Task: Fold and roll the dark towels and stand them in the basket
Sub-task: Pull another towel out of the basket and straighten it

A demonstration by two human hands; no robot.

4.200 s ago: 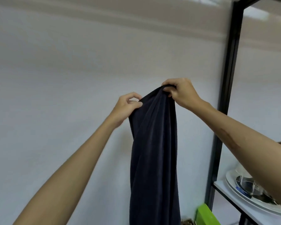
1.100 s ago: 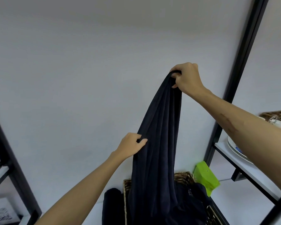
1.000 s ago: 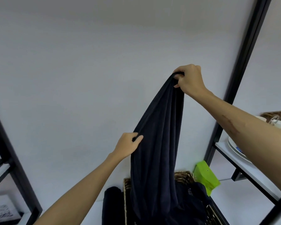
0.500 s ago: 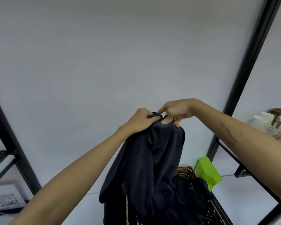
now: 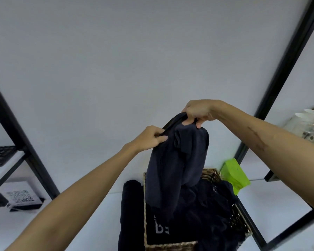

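Observation:
A dark navy towel [image 5: 178,163] hangs bunched in the air above a woven basket [image 5: 209,175]. My left hand [image 5: 150,137] pinches its upper edge on the left side. My right hand [image 5: 198,111] grips the top of the towel a little higher and to the right. The towel's lower part drapes down in front of the basket's opening. More dark towels [image 5: 207,211] lie loosely heaped in the basket, and another dark towel [image 5: 130,211] hangs over its left side.
A bright green packet [image 5: 234,173] stands right of the basket on the white surface. Black shelf posts [image 5: 279,73] rise on both sides. White cups [image 5: 304,116] sit on the right shelf. A card with a printed code [image 5: 20,196] stands at the left.
My right hand has come down from high up and the long hanging towel is gathered. My left hand has risen to the top edge, and both hands have drawn slightly apart in the last half second.

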